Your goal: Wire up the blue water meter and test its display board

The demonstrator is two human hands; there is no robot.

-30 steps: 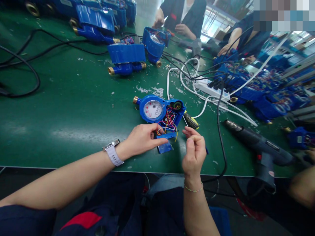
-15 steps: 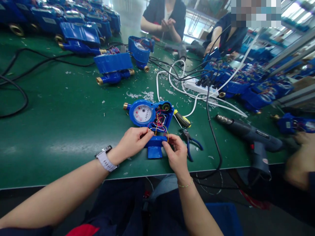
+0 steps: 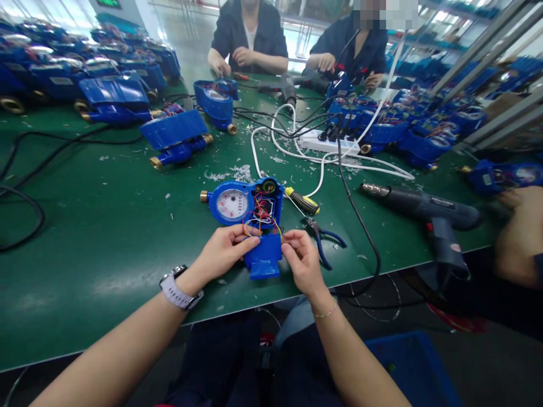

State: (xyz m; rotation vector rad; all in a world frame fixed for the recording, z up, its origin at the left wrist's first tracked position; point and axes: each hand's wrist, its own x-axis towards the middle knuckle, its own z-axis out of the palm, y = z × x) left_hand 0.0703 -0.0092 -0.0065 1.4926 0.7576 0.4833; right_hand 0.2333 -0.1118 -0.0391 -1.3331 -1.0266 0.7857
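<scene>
A blue water meter [image 3: 231, 204] lies on the green bench in front of me, its round dial facing up. In its open side compartment sit tangled red, yellow and white wires [image 3: 263, 210]. Thin wires run from there to a blue plastic cover [image 3: 263, 249], which is tilted at the near side of the meter. My left hand [image 3: 224, 249] is closed on the cover's left edge, thumb on top and fingers partly hidden behind. At the right edge, my right hand [image 3: 302, 257] pinches the cover beside a yellow wire; its fingertips are partly hidden.
Right of the meter lie a yellow-black screwdriver [image 3: 303, 200], blue-handled pliers [image 3: 320, 234] and a heat gun [image 3: 418, 206]. A white power strip [image 3: 326, 142] with looping cables lies behind. More blue meters [image 3: 176, 133] stand left and right. Co-workers sit across and at the right.
The cover has tipped so more of its flat face shows, with both hands staying at its edges. My view has shifted slightly. The co-workers' hands across the bench have moved.
</scene>
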